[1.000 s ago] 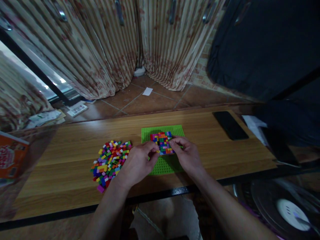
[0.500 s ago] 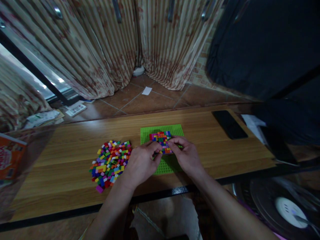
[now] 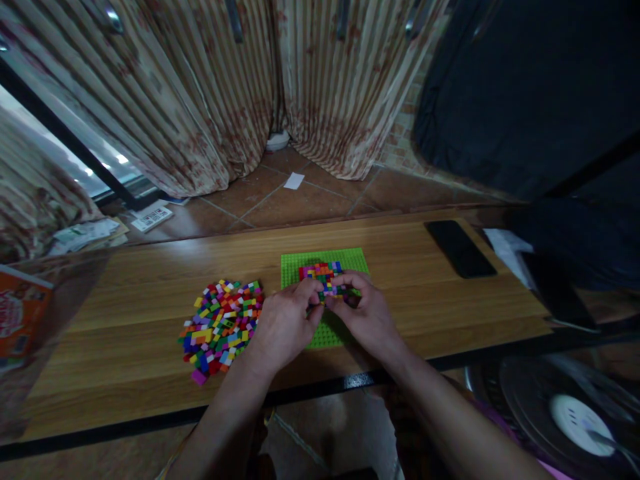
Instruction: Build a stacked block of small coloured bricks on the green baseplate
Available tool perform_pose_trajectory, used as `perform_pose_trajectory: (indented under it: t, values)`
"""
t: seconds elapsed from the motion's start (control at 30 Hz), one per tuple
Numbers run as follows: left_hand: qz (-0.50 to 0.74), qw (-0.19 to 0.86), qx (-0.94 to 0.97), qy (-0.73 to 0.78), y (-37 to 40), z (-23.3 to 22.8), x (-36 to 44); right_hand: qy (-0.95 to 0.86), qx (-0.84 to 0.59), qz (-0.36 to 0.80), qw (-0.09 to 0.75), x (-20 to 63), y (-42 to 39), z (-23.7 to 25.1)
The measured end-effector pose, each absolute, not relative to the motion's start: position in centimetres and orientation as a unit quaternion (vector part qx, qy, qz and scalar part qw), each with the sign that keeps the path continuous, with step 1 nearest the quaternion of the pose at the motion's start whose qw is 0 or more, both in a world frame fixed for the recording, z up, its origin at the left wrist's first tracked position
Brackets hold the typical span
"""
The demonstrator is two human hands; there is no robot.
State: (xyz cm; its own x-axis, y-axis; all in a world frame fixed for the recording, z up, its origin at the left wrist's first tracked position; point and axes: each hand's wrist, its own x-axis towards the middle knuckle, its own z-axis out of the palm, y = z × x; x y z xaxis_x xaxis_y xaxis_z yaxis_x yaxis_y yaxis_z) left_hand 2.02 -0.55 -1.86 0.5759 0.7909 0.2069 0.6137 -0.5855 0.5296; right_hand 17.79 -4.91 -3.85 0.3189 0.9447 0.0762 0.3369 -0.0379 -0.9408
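A green studded baseplate (image 3: 327, 333) lies on the wooden table, with a block of small multicoloured toy bricks (image 3: 323, 270) built up on it. My left hand (image 3: 285, 320) is at the block's left front, thumb and forefinger closed in a pinch; whatever is between them is too small to tell. From the right, my right hand (image 3: 370, 317) curls its thumb and fingers round the front right of the block. Its fingertips touch the bricks and hide part of them; I cannot make out a single brick there. Left of my left hand lies a loose pile of mixed bricks (image 3: 223, 327).
A black phone (image 3: 460, 249) lies at the right of the wooden table (image 3: 145, 300). Another dark flat device (image 3: 557, 293) is at the table's right end. A round-seated stool (image 3: 550, 407) stands at the lower right. Curtains (image 3: 330, 87) hang behind the table.
My right thumb has moved left and toward me along the block's front, and its fingers now curl over the right side. My left hand has barely shifted.
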Motion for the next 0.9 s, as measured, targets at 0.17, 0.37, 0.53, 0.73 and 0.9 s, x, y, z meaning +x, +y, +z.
perform_pose_trajectory:
  t: [0.17,0.37,0.53,0.73,0.9]
  values:
    - [0.217,0.183,0.869,0.404,-0.62,-2.02,2.12,-0.509,-0.655,0.291,0.475,17.59,-4.89,-3.91]
    - [0.205,0.173,0.872,0.409,-0.81,-1.69,2.31,-0.49,-0.658,0.301,0.486,17.43,-4.81,-3.93]
    - [0.201,0.163,0.875,0.409,-0.83,-1.69,2.49,-0.484,-0.649,0.314,0.495,17.35,-4.68,-3.96]
    - [0.189,0.181,0.872,0.414,-0.74,-2.02,2.91,-0.494,-0.654,0.289,0.496,17.21,-4.75,-4.13]
    - [0.205,0.215,0.869,0.395,-0.51,-1.8,2.4,-0.514,-0.628,0.31,0.495,17.86,-5.04,-4.24]
